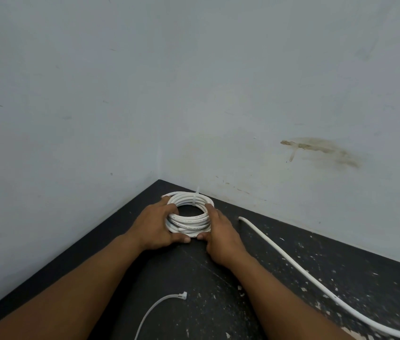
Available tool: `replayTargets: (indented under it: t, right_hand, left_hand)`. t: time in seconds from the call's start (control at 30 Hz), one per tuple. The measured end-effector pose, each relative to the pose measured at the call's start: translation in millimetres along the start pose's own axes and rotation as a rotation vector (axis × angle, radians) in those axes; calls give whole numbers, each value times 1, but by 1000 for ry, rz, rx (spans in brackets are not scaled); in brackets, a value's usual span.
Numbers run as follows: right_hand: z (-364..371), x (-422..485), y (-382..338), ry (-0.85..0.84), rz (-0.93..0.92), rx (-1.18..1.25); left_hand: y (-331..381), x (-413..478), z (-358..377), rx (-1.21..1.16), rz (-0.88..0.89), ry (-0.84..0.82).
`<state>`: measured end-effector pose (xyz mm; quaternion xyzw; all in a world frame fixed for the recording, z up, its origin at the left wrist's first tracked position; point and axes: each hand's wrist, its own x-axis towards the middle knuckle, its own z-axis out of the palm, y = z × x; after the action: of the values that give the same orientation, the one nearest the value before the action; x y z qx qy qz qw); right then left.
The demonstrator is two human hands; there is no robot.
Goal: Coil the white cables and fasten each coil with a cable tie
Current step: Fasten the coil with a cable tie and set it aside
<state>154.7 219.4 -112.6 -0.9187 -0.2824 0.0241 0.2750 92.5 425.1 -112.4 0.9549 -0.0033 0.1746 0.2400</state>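
Note:
A coil of white cable (190,223) lies on the dark table (218,278) near the wall corner. A white cable tie (196,198) wraps its far side, with the tail sticking up. My left hand (156,228) grips the coil's left side, fingers curled into the opening and thumb at the front. My right hand (221,235) grips the right side, thumb at the front next to the left thumb. A loose white cable (289,260) runs along the table to the right. A loose cable tie (156,309) lies near the front between my forearms.
Two pale walls (243,106) meet in a corner just behind the coil. The table's right part is speckled with white paint flecks. The table's left edge runs diagonally along the left wall.

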Motion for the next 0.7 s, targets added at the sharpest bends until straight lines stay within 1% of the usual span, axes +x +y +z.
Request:
replayTargets:
  t: [0.13, 0.33, 0.43, 0.47, 0.5, 0.57, 0.7]
  right_hand:
    - [-2, 2, 4, -10, 25, 84]
    - [-2, 2, 5, -9, 48, 104]
    - [-3, 2, 4, -14, 49, 110]
    - [-4, 1, 3, -25, 57, 118]
    - [-5, 1, 3, -40, 73, 127]
    - [-6, 1, 3, -57, 103, 140]
    - [-9, 2, 5, -62, 140, 151]
  left_hand:
    - [7, 0, -2, 87, -29, -68]
    - [24, -5, -8, 326, -45, -75]
    - [32, -1, -8, 408, 57, -101]
    - [36, 2, -6, 397, 83, -129]
    - [40, 5, -5, 349, 77, -160]
    - [48, 14, -3, 252, -2, -225]
    - [58, 30, -2, 366, -108, -384]
